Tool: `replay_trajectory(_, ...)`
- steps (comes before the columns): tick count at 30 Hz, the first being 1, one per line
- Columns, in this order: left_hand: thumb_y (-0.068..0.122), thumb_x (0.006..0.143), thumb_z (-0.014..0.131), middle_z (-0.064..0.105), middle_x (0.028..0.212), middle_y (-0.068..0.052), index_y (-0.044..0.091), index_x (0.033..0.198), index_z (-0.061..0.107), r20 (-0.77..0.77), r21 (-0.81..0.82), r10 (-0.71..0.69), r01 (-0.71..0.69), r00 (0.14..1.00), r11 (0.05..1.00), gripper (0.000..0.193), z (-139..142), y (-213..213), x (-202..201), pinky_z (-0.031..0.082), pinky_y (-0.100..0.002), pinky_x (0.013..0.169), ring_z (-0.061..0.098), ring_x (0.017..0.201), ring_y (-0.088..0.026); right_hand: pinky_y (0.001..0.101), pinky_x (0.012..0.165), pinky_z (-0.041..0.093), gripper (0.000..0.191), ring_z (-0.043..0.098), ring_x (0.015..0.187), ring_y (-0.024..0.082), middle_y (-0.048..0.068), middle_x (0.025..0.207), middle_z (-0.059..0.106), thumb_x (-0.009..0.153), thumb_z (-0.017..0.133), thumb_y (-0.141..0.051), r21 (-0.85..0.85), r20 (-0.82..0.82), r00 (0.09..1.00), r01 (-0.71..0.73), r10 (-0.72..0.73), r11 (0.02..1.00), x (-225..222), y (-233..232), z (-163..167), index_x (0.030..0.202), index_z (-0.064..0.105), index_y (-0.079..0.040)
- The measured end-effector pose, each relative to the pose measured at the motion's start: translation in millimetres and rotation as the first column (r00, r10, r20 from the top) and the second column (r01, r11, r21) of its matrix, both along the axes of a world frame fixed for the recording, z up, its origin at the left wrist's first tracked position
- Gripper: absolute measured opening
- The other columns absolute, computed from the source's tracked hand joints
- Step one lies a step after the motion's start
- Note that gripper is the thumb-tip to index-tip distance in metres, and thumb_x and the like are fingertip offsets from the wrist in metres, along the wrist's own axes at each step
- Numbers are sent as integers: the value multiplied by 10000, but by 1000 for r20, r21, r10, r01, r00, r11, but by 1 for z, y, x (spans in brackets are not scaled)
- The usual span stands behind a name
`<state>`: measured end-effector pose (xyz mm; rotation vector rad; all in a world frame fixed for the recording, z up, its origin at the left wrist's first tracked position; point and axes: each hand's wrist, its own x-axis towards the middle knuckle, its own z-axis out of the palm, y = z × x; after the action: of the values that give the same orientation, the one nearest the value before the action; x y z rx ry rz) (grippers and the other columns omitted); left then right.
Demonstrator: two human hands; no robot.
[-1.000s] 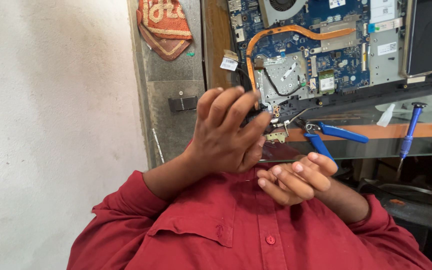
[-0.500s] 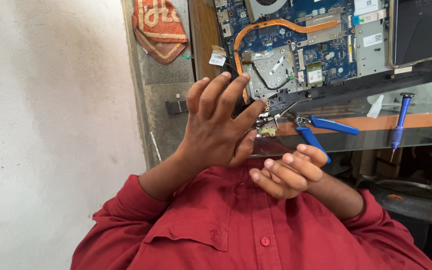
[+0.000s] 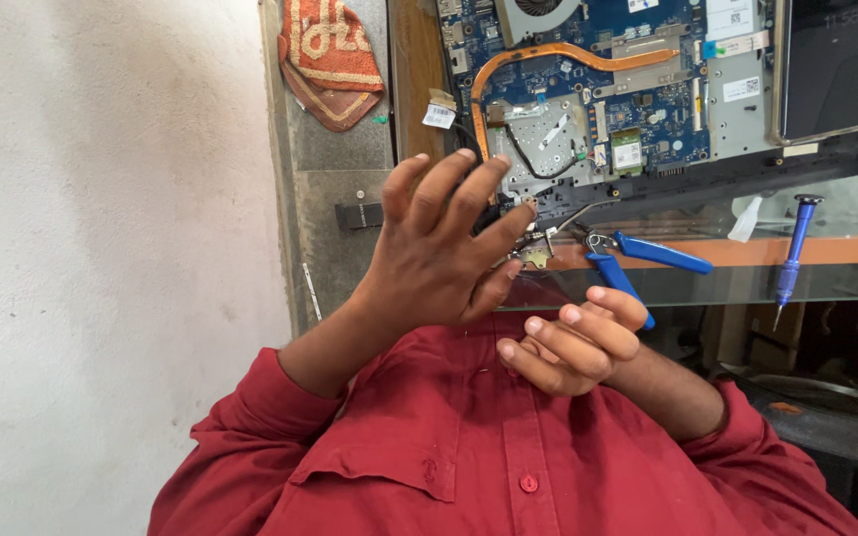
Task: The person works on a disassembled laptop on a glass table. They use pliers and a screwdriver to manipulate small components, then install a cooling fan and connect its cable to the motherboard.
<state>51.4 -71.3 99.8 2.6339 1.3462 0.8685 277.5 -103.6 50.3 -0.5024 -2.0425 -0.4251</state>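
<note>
The left hand (image 3: 439, 253) was spread open, fingers splayed, holding nothing. The right hand (image 3: 573, 342) curled loosely, empty, just beside blue-handled pliers (image 3: 638, 260) near the laptop motherboard (image 3: 598, 89).

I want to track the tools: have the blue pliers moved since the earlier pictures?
No. The blue pliers keep the same gap to the blue screwdriver; only the camera shifted.
</note>
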Motion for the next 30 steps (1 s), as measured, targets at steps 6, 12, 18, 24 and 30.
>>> replay_trajectory(6,455,1028,609,484,1519,-131,178,1337,674,-52,9,38,-37,998,999,421,5,-2,10,240,-570,1202,394,1425,-318,408,935,458,131,490,1082,185,-63,1067,596,1057,624,-326,31,-95,995,0,3,1000,-1,-1,0,1151,714,-338)
replay_trajectory(12,452,1032,589,498,1492,-137,177,1333,677,-47,23,35,-34,998,999,417,7,-4,14,253,-579,1194,400,1416,-324,410,914,472,114,508,1079,189,-65,1067,620,1044,645,-365,31,-128,992,-10,13,999,-1,-3,-2,1112,728,-326)
replay_trajectory(18,474,1050,560,489,1518,-151,168,1328,676,-41,14,28,-27,999,1000,430,7,-6,13,260,-575,1182,403,1408,-326,406,914,470,101,514,1067,190,-57,1042,624,1027,688,-369,33,-149,989,1,4,999,-2,-4,-3,1094,734,-310)
replay_trajectory(24,466,1051,549,481,1524,-145,178,1339,678,-28,19,36,-35,999,999,428,11,-11,12,262,-564,1183,407,1406,-317,416,941,466,130,519,1091,194,-63,1051,635,1046,673,-418,-4,-89,996,4,-4,1000,0,-12,3,1104,726,-315)
replay_trajectory(30,450,1025,569,515,1484,-143,176,1313,687,-3,33,38,-38,999,999,415,11,-15,10,294,-555,1175,439,1382,-314,412,926,487,134,538,1064,189,-58,1044,637,1037,673,-412,4,-125,992,7,-6,1000,-4,-14,4,1093,726,-303)
